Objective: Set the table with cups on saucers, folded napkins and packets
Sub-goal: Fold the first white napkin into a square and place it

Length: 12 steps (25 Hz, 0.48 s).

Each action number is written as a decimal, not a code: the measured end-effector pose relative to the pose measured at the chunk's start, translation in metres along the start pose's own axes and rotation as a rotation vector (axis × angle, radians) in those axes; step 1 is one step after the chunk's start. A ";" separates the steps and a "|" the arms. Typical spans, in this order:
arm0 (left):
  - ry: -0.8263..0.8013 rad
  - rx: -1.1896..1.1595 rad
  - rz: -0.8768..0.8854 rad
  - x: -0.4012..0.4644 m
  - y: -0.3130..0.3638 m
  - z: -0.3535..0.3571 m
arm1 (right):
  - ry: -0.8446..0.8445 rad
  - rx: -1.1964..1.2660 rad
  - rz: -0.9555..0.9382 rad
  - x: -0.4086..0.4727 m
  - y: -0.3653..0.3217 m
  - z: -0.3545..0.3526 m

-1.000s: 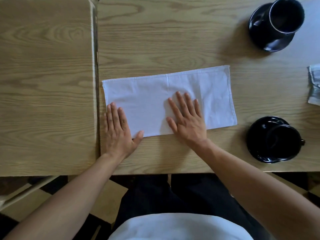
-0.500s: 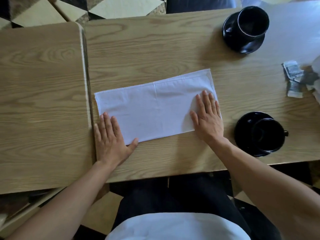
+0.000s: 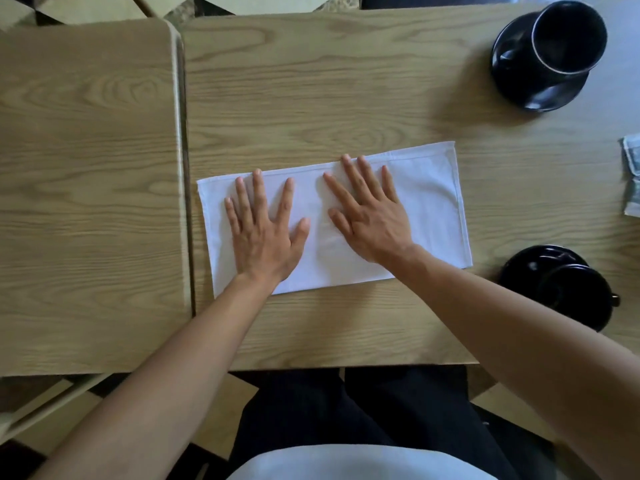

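Note:
A white cloth napkin (image 3: 431,206), folded into a long rectangle, lies flat on the wooden table (image 3: 311,91). My left hand (image 3: 263,230) presses palm down on its left half, fingers spread. My right hand (image 3: 370,216) lies flat on its middle, fingers spread toward the far edge. A black cup (image 3: 568,36) stands on a black saucer (image 3: 509,81) at the far right. A second black cup (image 3: 575,296) sits on its saucer (image 3: 526,268) at the near right. Packets (image 3: 632,178) show at the right edge, partly cut off.
A second wooden table (image 3: 86,185) adjoins on the left, with a narrow gap between the two tops. Checkered floor shows beyond the far edge and below the near edge.
My left hand moved from the napkin's near left corner onto its left half. My right hand slid from the right end back to the middle. The camera view shifted closer.

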<state>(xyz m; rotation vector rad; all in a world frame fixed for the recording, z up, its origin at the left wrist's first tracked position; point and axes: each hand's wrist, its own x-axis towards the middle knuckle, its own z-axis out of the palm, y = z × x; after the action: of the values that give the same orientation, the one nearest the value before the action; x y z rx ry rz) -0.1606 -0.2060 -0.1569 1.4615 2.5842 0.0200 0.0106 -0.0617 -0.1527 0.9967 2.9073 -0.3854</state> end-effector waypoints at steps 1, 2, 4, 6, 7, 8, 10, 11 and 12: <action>0.007 0.014 -0.018 -0.001 -0.005 0.001 | 0.008 -0.009 0.048 -0.003 0.016 -0.001; 0.014 0.020 -0.028 -0.003 -0.010 0.001 | 0.010 -0.012 0.104 -0.006 0.034 -0.004; 0.024 0.013 -0.023 -0.003 -0.015 0.002 | 0.002 -0.008 0.201 -0.011 0.068 -0.013; 0.028 0.018 -0.015 -0.004 -0.016 0.003 | 0.009 -0.014 0.241 -0.014 0.085 -0.019; 0.026 0.018 -0.019 -0.003 -0.015 0.002 | 0.014 -0.021 0.249 -0.013 0.086 -0.019; 0.022 0.017 -0.021 -0.003 -0.014 0.001 | 0.020 -0.023 0.252 -0.013 0.084 -0.018; 0.012 0.024 -0.021 -0.004 -0.012 -0.001 | 0.024 -0.019 0.245 -0.012 0.082 -0.018; 0.009 0.029 -0.020 -0.004 -0.012 -0.002 | 0.020 -0.012 0.238 -0.012 0.082 -0.019; 0.008 0.028 -0.019 -0.004 -0.013 -0.002 | 0.019 -0.001 0.232 -0.012 0.084 -0.020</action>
<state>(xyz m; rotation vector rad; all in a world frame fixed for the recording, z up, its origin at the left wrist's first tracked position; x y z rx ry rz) -0.1701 -0.2157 -0.1555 1.4488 2.6145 -0.0127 0.0717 0.0002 -0.1505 1.3251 2.7637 -0.3626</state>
